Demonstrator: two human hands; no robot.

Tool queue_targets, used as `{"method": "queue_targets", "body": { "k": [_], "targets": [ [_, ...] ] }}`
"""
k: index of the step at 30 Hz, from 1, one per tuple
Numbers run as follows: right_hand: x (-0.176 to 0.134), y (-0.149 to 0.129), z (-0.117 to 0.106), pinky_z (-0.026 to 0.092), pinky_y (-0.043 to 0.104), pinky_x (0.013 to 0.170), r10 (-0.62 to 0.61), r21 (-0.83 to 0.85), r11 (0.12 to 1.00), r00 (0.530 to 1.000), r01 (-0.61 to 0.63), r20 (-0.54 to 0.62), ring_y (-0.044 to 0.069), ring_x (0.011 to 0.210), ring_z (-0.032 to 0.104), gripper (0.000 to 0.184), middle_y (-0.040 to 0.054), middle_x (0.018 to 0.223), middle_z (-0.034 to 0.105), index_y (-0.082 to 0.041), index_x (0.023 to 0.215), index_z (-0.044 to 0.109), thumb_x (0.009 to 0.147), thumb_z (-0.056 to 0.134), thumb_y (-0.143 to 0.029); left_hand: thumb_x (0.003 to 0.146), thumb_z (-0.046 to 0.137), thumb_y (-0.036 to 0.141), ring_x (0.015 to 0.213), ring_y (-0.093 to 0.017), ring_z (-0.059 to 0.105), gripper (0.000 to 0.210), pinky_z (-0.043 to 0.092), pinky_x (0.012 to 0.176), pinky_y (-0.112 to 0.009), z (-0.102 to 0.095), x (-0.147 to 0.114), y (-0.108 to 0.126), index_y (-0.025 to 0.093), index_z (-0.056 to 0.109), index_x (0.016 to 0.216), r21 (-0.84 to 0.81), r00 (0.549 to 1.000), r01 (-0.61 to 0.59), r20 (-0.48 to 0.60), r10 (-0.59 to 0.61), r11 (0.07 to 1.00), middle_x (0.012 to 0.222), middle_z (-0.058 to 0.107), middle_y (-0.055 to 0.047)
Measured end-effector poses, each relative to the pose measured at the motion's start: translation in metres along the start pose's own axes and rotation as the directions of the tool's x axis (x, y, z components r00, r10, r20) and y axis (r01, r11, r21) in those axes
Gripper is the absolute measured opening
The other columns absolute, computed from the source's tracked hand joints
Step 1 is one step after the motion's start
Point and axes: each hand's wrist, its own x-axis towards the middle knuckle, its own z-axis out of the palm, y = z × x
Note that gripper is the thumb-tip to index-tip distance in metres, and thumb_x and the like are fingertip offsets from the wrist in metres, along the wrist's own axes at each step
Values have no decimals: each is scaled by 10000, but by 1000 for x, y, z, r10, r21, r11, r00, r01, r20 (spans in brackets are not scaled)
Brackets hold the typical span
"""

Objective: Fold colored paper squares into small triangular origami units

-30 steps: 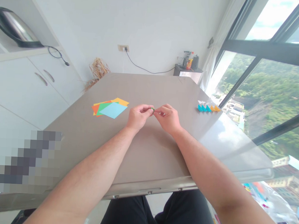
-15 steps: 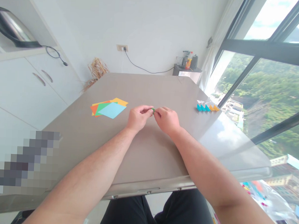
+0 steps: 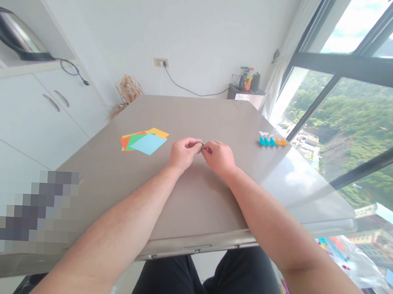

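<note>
Over the middle of the grey-brown table (image 3: 193, 199), a small piece of folded green paper (image 3: 202, 146) is pinched between my two hands. My left hand (image 3: 184, 154) grips it from the left with thumb and fingers closed. From the right, my right hand (image 3: 219, 157) pinches its other side. Fingers cover most of the paper, so its folded shape cannot be made out. Left of my hands lies a fanned pile of coloured paper sheets, a light blue sheet (image 3: 149, 143) on top of green, orange and yellow ones.
A row of small folded blue paper pieces (image 3: 267, 142) and orange paper pieces (image 3: 281, 142) stands by the table's right edge. Beyond is a window (image 3: 356, 107). A low cabinet (image 3: 247, 93) with bottles is behind the table; a kettle (image 3: 21, 37) sits on the left shelf.
Both hands keep their pinch on the green paper, with only slight finger movement. Less green shows between the fingertips now. The other papers stay where they were.
</note>
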Motion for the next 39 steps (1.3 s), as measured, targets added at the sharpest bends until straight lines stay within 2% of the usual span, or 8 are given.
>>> {"method": "queue_targets", "body": {
  "k": [10, 15, 18, 25, 29, 33, 37, 39],
  "targets": [
    [0, -1, 3, 388, 278, 663, 11, 28, 1000, 999, -10, -33, 154, 701, 562, 214, 36, 826, 666, -227, 768, 726, 908, 565, -251, 694, 808, 311, 836, -209, 719, 238, 610, 871, -407, 3, -2, 4, 156, 776, 871, -44, 998, 51, -21, -52, 998, 842, 761, -64],
    [-1, 5, 5, 451, 266, 730, -30, 126, 991, 995, 42, -96, 135, 711, 601, 177, 28, 935, 692, -252, 993, 755, 900, 611, -298, 665, 807, 276, 837, -186, 712, 239, 606, 879, -401, -2, 3, 8, 140, 754, 854, -189, 986, 101, -111, -124, 977, 836, 744, -54],
    [-3, 9, 6, 458, 261, 765, -90, 85, 992, 993, 97, -78, 146, 775, 632, 211, 30, 977, 708, -273, 1026, 757, 913, 580, -258, 658, 804, 285, 827, -174, 705, 249, 601, 874, -403, -6, 6, 9, 138, 739, 848, -233, 977, 113, -150, -151, 966, 845, 737, -53],
    [-2, 4, 2, 421, 255, 741, -170, -29, 985, 985, 169, -40, 155, 822, 627, 301, 49, 951, 715, -249, 929, 757, 989, 463, -253, 679, 826, 389, 797, -169, 708, 358, 605, 801, -369, -4, 6, 11, 140, 721, 915, -233, 981, 154, -79, -176, 960, 924, 738, -81],
    [18, 24, -16, 424, 243, 758, 15, 41, 999, 984, -8, -175, 142, 793, 605, 218, 19, 840, 695, -226, 831, 738, 909, 536, -201, 708, 801, 449, 760, -208, 706, 421, 588, 672, -341, -1, 0, 6, 189, 746, 1034, 36, 988, 157, 7, -157, 987, 937, 746, -97],
    [34, 83, -52, 445, 248, 698, 315, 159, 946, 914, -282, -254, 148, 727, 612, 143, -11, 738, 699, -203, 828, 747, 817, 610, -244, 636, 828, 355, 755, -244, 675, 221, 563, 793, -374, 2, -7, 0, 252, 810, 831, 429, 977, -73, 211, -21, 900, 779, 742, -72],
    [27, 144, -83, 460, 275, 652, 485, 81, 872, 830, -483, -276, 172, 667, 624, 194, 33, 705, 723, -172, 865, 775, 774, 618, -240, 625, 809, 330, 758, -249, 674, 140, 550, 804, -357, 5, -9, -3, 279, 808, 756, 473, 953, -168, 303, 20, 865, 782, 751, -60],
    [18, 162, -90, 469, 285, 663, 515, -29, 842, 818, -539, -257, 180, 671, 635, 220, 53, 737, 745, -172, 894, 786, 766, 615, -222, 649, 788, 340, 763, -245, 674, 130, 550, 796, -346, 6, -8, -5, 278, 806, 762, 502, 944, -204, 328, 33, 841, 798, 753, -60]
  ]
}}
